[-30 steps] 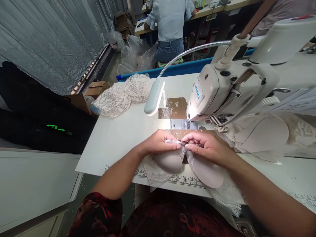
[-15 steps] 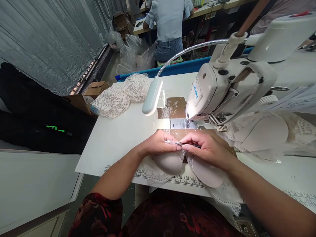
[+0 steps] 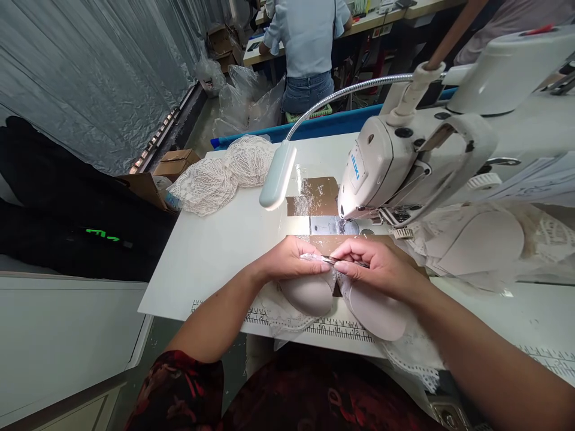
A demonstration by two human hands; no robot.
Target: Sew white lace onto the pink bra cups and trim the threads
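Observation:
A beige padded bra (image 3: 309,294) with white lace trim lies on the white table (image 3: 211,251) just in front of the sewing machine's needle plate. My left hand (image 3: 287,259) is closed, pinching the fabric at the centre between the two cups. My right hand (image 3: 380,264) is closed on a small pair of metal snips (image 3: 335,260), whose tip touches the same spot of fabric. The right cup (image 3: 375,311) lies under my right wrist.
A white JUKI sewing machine (image 3: 404,161) with a gooseneck lamp (image 3: 277,175) stands behind my hands. Lace bra pieces (image 3: 224,170) pile at the back left, more cups (image 3: 476,242) at the right. A person in a light blue top (image 3: 308,42) works at a far table. Cardboard boxes (image 3: 173,163) sit left.
Almost nothing has changed. My right hand has shifted very slightly with the snips at the bra's centre; my left hand holds still.

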